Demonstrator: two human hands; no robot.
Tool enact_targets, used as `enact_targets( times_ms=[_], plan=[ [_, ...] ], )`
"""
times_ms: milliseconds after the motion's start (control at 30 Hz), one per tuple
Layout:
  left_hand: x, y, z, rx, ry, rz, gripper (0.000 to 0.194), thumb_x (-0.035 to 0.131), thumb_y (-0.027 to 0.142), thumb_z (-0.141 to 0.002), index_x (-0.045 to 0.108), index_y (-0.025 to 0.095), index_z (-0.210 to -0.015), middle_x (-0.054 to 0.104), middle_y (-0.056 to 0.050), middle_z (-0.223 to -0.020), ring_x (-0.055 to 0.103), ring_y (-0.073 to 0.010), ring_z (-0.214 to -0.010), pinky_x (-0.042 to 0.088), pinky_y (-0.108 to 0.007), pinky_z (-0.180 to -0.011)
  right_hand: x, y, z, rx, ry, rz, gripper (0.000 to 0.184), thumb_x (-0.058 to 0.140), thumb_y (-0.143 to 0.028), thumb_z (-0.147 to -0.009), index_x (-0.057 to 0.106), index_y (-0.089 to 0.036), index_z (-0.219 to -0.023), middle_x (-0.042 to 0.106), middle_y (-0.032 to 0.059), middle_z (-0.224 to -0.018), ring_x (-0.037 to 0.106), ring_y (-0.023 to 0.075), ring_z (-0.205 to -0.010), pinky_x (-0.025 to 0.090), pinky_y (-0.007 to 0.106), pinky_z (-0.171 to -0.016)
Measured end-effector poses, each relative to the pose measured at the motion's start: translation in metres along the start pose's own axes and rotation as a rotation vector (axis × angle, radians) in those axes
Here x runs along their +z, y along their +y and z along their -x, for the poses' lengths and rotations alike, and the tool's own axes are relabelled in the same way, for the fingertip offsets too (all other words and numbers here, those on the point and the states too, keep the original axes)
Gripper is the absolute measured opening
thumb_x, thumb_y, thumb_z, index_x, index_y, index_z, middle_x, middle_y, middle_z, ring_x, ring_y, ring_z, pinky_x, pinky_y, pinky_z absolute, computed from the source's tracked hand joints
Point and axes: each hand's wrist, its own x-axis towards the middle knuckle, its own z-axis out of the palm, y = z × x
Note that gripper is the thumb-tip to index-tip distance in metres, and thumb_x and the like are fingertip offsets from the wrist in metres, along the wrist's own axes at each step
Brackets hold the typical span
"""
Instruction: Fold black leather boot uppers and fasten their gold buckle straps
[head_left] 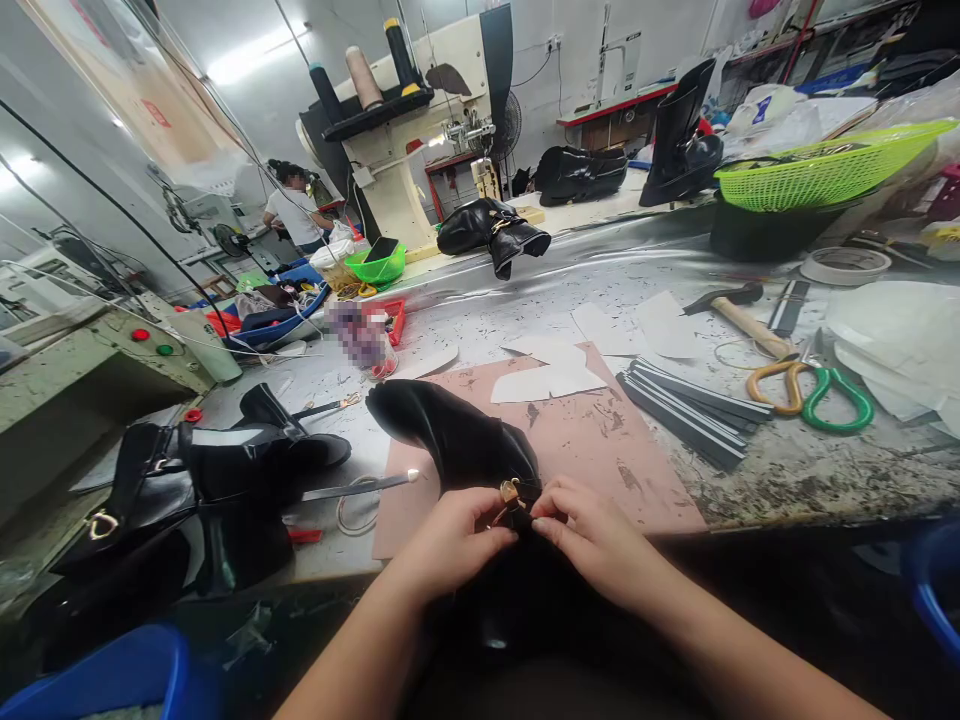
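Note:
A black leather boot [461,430] lies over the bench's near edge, its toe pointing away to the left and its shaft toward my body. Across its ankle runs a strap with a gold buckle [511,492]. My left hand [469,530] pinches the buckle side of the strap between thumb and fingers. From the other side, my right hand [574,520] pinches the strap just right of the buckle. The fingertips partly cover the strap, so how it threads through the buckle is hidden. Beneath the boot is a pinkish board [637,465].
More black boots [232,490] are heaped at the left. To the right lie dark strips [686,410], scissors [836,400], a hammer [750,325] and a tape roll [845,265]. White cut pieces [547,380] rest on the board. A sewing machine [397,150] stands behind.

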Motion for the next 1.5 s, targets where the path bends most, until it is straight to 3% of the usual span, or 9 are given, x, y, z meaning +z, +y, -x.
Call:
enact_targets(
  times_ms=[167, 333, 600, 733, 1033, 1167, 1267, 1400, 1500],
  plan=[
    [0.005, -0.002, -0.005, -0.098, 0.049, 0.103, 0.009, 0.059, 0.018, -0.061, 0.05, 0.016, -0.064, 0.045, 0.004, -0.062, 0.04, -0.0117, -0.061, 0.032, -0.022, -0.057, 0.002, -0.004, -0.001, -0.007, -0.007, 0.013, 0.014, 0.047, -0.016, -0.08, 0.055, -0.022, -0.069, 0.055, 0.0017, -0.078, 0.054, 0.018, -0.076, 0.043, 0.031, -0.069],
    [0.004, -0.002, -0.004, -0.056, -0.025, 0.172, 0.011, 0.06, 0.021, -0.063, 0.051, 0.016, -0.068, 0.046, 0.003, -0.064, 0.041, -0.0118, -0.063, 0.033, -0.023, -0.059, 0.002, -0.003, -0.001, -0.014, -0.008, 0.016, 0.013, 0.046, -0.017, -0.08, 0.054, -0.021, -0.071, 0.055, 0.0021, -0.079, 0.054, 0.0179, -0.076, 0.042, 0.031, -0.069],
    [0.009, -0.003, -0.008, -0.1, 0.066, 0.055, 0.023, 0.06, 0.026, -0.064, 0.04, 0.018, -0.057, 0.037, 0.006, -0.057, 0.034, -0.0101, -0.056, 0.026, -0.022, -0.052, 0.002, -0.001, -0.002, 0.016, -0.033, -0.073, 0.007, 0.049, -0.025, -0.079, 0.054, -0.021, -0.078, 0.053, 0.0005, -0.072, 0.051, 0.017, -0.069, 0.04, 0.029, -0.064],
    [0.011, -0.006, -0.007, -0.099, 0.138, 0.036, 0.023, 0.062, 0.029, -0.063, 0.042, 0.018, -0.061, 0.043, 0.005, -0.062, 0.037, -0.0112, -0.06, 0.03, -0.023, -0.055, 0.003, 0.002, -0.006, 0.048, -0.054, -0.144, 0.017, 0.05, -0.032, -0.079, 0.05, -0.02, -0.067, 0.049, 0.0008, -0.073, 0.049, 0.0168, -0.071, 0.039, 0.03, -0.065],
    [0.008, -0.01, -0.005, -0.047, 0.074, 0.091, 0.011, 0.057, 0.025, -0.069, 0.051, 0.016, -0.07, 0.049, 0.002, -0.066, 0.043, -0.0125, -0.063, 0.034, -0.023, -0.057, -0.004, 0.0, -0.005, 0.063, -0.146, -0.144, 0.03, 0.044, -0.037, -0.082, 0.058, -0.018, -0.063, 0.047, 0.0022, -0.075, 0.05, 0.017, -0.072, 0.041, 0.032, -0.07],
    [0.011, -0.01, -0.005, -0.013, 0.074, 0.113, 0.012, 0.058, 0.025, -0.069, 0.051, 0.015, -0.067, 0.05, 0.002, -0.065, 0.043, -0.012, -0.063, 0.034, -0.023, -0.058, -0.001, 0.0, -0.004, 0.08, -0.07, -0.196, 0.019, 0.052, -0.033, -0.079, 0.063, -0.02, -0.088, 0.057, 0.0023, -0.079, 0.054, 0.0174, -0.074, 0.042, 0.032, -0.071],
    [0.013, -0.009, -0.004, -0.031, 0.065, 0.153, 0.013, 0.059, 0.026, -0.068, 0.052, 0.015, -0.068, 0.052, 0.001, -0.067, 0.045, -0.0125, -0.064, 0.035, -0.023, -0.058, 0.002, 0.0, -0.005, 0.175, -0.092, -0.384, 0.029, 0.054, -0.031, -0.077, 0.054, -0.019, -0.102, 0.059, 0.0004, -0.076, 0.055, 0.0164, -0.073, 0.043, 0.031, -0.07],
    [0.013, -0.008, -0.003, -0.046, 0.101, 0.102, 0.01, 0.058, 0.023, -0.068, 0.053, 0.015, -0.067, 0.053, 0.0, -0.067, 0.047, -0.0128, -0.064, 0.036, -0.023, -0.058, 0.001, -0.002, -0.009, 0.21, -0.211, -0.528, 0.027, 0.057, -0.036, -0.073, 0.056, -0.016, -0.09, 0.057, 0.0012, -0.079, 0.054, 0.0153, -0.077, 0.042, 0.03, -0.073],
    [0.012, -0.009, -0.004, -0.056, 0.108, 0.052, 0.007, 0.056, 0.021, -0.069, 0.054, 0.015, -0.066, 0.054, 0.0, -0.065, 0.047, -0.013, -0.063, 0.036, -0.023, -0.058, 0.001, -0.002, -0.01, 0.19, -0.171, -0.487, 0.021, 0.056, -0.037, -0.074, 0.051, -0.017, -0.075, 0.052, -0.0016, -0.071, 0.049, 0.011, -0.065, 0.041, 0.025, -0.062]
  ],
)
